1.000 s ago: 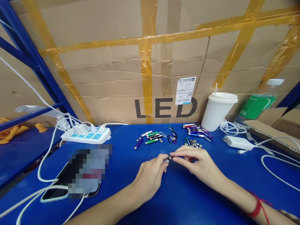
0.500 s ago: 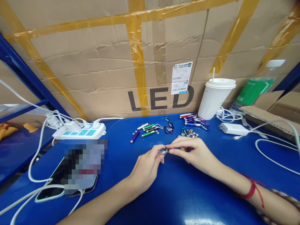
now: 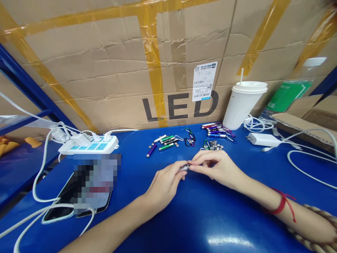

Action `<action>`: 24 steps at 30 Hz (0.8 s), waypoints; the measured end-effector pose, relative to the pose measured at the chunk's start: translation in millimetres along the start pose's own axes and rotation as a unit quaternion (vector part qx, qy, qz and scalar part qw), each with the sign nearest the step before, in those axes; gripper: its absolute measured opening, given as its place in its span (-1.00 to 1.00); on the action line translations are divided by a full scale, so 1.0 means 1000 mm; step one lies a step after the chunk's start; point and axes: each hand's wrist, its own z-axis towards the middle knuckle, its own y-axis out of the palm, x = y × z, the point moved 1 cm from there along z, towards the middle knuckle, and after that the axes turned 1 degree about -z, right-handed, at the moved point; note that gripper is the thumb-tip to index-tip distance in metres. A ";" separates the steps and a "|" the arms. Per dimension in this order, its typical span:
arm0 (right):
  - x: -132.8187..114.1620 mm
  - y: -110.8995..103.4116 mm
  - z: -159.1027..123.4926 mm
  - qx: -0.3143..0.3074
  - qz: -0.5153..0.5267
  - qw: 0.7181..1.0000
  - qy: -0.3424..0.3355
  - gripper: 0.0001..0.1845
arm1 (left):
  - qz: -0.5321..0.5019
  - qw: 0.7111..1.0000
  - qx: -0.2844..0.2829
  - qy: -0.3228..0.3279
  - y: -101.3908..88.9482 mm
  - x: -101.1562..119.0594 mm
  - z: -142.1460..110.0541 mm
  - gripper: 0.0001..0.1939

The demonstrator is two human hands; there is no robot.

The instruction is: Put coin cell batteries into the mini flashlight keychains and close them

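Note:
My left hand (image 3: 164, 182) and my right hand (image 3: 217, 168) meet over the blue table (image 3: 200, 218), both pinched on a small silver mini flashlight (image 3: 184, 167) held between their fingertips. The left hand grips its body; the right hand's thumb and forefinger close on its end. Just beyond the hands lie several small button batteries (image 3: 216, 144), a few carabiner clips (image 3: 190, 139), several green, silver and purple mini flashlights (image 3: 163, 144), and a further bunch of purple and red ones (image 3: 217, 131).
A white lidded cup with a straw (image 3: 243, 104) stands at the back right beside a white charger (image 3: 263, 139) and cables. A power strip (image 3: 88, 144) and a phone (image 3: 79, 200) lie on the left. A big taped cardboard box marked LED (image 3: 168, 70) forms the back wall.
The view has tilted and drifted, so everything sits a little higher and further left in frame. Both hands stay pinched on the small flashlight, fingers shifting only slightly.

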 end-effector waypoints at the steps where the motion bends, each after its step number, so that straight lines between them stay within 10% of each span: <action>1: 0.000 0.000 0.000 0.000 -0.003 1.000 -0.006 -0.83 | 0.004 1.000 0.003 -0.003 0.000 0.000 0.000 -0.70; 24: -0.001 -0.007 -0.004 -0.094 -0.072 0.984 -0.136 -0.86 | -0.001 0.997 -0.074 0.012 0.000 0.005 -0.003 -0.90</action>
